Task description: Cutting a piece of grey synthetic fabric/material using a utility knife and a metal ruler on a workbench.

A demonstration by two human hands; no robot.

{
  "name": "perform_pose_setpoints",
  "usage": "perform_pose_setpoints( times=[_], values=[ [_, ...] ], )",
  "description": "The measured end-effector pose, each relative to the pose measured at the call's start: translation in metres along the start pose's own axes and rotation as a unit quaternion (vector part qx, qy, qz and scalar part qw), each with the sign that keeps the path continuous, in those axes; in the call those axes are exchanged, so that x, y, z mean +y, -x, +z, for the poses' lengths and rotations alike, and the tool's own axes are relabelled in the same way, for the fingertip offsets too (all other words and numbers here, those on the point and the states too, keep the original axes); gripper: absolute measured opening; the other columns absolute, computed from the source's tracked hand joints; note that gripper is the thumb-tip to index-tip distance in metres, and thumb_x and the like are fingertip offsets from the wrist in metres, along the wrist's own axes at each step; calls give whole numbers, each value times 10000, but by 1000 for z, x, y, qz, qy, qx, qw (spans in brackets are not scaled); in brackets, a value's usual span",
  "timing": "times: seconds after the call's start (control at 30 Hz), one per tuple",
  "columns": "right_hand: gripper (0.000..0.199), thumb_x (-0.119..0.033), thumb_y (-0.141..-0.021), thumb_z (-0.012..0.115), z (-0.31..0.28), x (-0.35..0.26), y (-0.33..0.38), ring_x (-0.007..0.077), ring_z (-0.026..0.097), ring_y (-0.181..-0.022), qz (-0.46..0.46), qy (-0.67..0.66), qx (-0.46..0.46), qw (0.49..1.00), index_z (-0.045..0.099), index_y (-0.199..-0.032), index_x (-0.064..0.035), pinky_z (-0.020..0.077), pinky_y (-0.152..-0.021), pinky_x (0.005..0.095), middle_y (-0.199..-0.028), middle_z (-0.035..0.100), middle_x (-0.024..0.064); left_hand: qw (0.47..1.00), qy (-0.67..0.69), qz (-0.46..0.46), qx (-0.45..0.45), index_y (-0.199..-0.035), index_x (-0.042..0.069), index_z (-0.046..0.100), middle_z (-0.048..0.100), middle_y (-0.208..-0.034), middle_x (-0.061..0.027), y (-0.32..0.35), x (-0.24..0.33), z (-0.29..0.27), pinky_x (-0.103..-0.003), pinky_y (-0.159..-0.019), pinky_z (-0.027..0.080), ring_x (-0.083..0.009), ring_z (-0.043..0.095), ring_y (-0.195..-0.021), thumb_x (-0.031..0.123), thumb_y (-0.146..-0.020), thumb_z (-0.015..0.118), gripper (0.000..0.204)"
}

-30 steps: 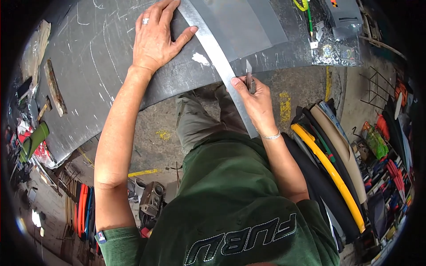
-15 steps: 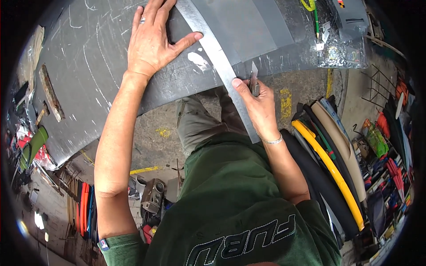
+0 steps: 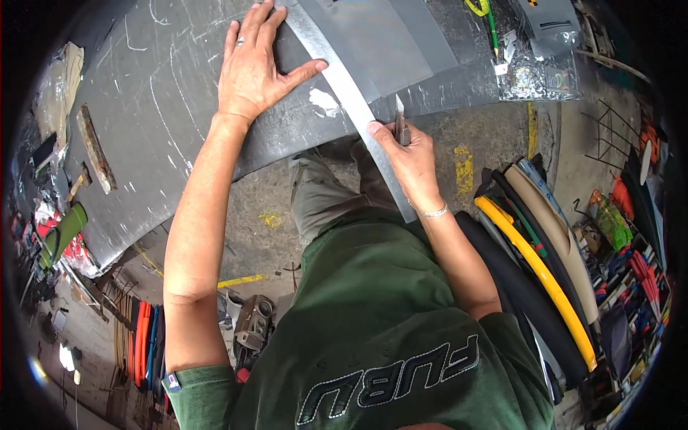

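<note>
A long metal ruler [image 3: 342, 82] lies slantwise over the left edge of a grey sheet of material [image 3: 390, 43], and its near end juts past the table edge toward my shirt. My left hand [image 3: 251, 72] rests flat on the dark worktable [image 3: 154, 118], fingers spread, with the thumb tip against the ruler's left edge. At the table's front edge my right hand [image 3: 410, 158] is closed on a utility knife [image 3: 400, 125], its blade pointing up and away. The right thumb touches the ruler's right edge. The fingers under the knife are partly hidden.
A green pencil [image 3: 492, 32], a yellow tape measure [image 3: 476, 7] and a clear plastic sheet [image 3: 537, 79] lie at the table's far right. A wooden stick [image 3: 97, 147] and a hammer [image 3: 79, 183] are on the left. Rolls of material, one yellow [image 3: 537, 265], stand to my right.
The view has shifted slightly. My left hand still lies by the ruler, and my right hand still holds the utility knife, its blade now turned more upright.
</note>
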State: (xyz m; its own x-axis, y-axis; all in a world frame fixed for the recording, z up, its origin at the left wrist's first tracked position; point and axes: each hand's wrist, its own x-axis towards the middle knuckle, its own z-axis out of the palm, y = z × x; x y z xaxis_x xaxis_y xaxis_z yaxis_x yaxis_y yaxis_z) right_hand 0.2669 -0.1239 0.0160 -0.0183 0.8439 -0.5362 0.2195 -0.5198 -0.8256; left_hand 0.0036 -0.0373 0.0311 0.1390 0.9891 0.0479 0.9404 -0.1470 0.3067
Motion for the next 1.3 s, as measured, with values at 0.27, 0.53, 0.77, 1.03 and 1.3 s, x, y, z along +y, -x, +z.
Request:
perform_pose_setpoints(
  times=[0.27,0.53,0.77,1.03,1.3],
  values=[
    [275,-261,-927,815,3,6,-3,27,416,-654,5,-11,7,1000,741,-851,-7,345,-581,240,-696,528,-88,998,-15,43,50,-1473,-53,446,428,-1545,-286,2,-9,10,-551,-1269,181,-409,332,-1508,641,-733,800,1073],
    [285,-267,-923,819,-1,9,-6,37,439,-663,10,7,0,1000,749,-858,1,372,-588,249,-702,551,-73,1000,-9,-7,-12,-1471,-48,446,436,-1544,-275,-1,0,1,-551,-1268,185,-402,338,-1506,653,-725,801,1083],
    [301,-281,-932,806,-2,12,-7,42,453,-675,-13,20,-2,1000,764,-910,17,394,-609,248,-714,572,-68,1000,8,1,9,-1470,-41,450,440,-1541,-274,0,1,0,-548,-1266,193,-404,342,-1503,652,-726,804,1077],
    [310,-291,-940,798,-4,15,-8,40,458,-687,-9,28,-9,1000,763,-917,16,398,-620,247,-724,584,-68,1000,9,2,12,-1469,-36,457,444,-1538,-277,0,2,0,-549,-1261,201,-406,351,-1498,646,-722,812,1072],
    [340,-315,-947,791,-5,13,-7,38,445,-680,-2,31,-19,999,755,-928,23,392,-610,251,-710,575,-69,1000,11,1,17,-1461,-42,464,449,-1534,-277,1,1,2,-547,-1260,205,-404,357,-1496,651,-717,816,1076]
  ],
)
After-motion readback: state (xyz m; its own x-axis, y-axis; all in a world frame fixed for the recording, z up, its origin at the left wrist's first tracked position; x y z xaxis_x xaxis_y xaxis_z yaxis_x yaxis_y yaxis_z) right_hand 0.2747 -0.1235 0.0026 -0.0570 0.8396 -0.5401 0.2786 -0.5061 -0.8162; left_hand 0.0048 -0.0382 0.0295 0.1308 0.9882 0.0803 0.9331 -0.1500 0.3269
